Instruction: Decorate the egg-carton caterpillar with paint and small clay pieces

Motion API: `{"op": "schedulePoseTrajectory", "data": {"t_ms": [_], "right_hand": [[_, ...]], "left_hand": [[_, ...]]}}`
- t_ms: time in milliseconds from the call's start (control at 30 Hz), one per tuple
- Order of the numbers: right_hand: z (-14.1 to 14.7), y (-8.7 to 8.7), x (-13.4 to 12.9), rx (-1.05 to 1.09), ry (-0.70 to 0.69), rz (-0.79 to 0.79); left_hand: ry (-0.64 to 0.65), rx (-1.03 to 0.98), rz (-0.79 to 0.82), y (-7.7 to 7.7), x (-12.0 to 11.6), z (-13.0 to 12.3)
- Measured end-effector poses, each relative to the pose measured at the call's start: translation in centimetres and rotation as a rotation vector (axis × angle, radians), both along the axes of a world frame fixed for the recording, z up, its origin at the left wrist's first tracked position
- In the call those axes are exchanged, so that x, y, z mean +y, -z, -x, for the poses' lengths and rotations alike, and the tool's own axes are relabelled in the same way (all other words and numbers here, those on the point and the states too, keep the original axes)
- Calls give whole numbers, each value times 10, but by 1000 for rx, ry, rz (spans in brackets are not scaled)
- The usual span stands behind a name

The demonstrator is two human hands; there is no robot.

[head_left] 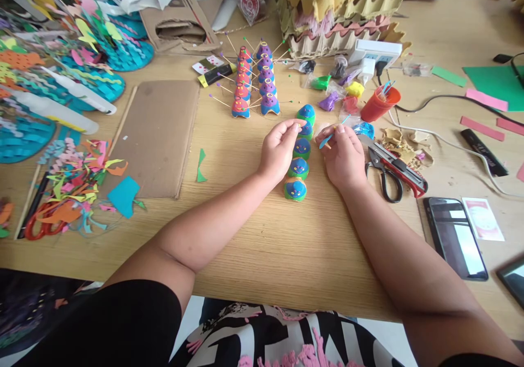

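A row of blue-and-green painted cups with small faces (298,167) runs away from me on the table. Left of its far end is my left hand (280,144), thumb and forefinger pinched on a tiny yellowish bit too small to name. My right hand (344,154) is on the other side of the row, its fingers closed round a thin blue stick tool (325,141). Beyond my hands stand two more rows, one of red-and-blue cups (240,107) and one of purple-and-blue cups (270,103), with pins sticking out.
To the right are a red cup (380,103), scissors (391,184), a cutter (399,168) and a phone (456,239). Cardboard (155,138), paper scraps (77,187) and glue bottles (53,113) lie left. Egg trays (335,42) and a power strip (375,52) stand behind.
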State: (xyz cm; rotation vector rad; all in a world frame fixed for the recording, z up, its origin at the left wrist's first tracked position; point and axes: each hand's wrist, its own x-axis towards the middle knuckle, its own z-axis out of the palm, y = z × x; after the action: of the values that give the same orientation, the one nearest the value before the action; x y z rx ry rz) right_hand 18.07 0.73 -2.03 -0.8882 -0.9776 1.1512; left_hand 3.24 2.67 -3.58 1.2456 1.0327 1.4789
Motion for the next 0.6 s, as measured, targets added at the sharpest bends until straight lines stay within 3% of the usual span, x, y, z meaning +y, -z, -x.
{"op": "schedulePoseTrajectory", "data": {"t_ms": [600], "right_hand": [[-3, -2, 3, 84, -108, 54]], "left_hand": [[-31, -41, 46, -5, -2, 0]]}}
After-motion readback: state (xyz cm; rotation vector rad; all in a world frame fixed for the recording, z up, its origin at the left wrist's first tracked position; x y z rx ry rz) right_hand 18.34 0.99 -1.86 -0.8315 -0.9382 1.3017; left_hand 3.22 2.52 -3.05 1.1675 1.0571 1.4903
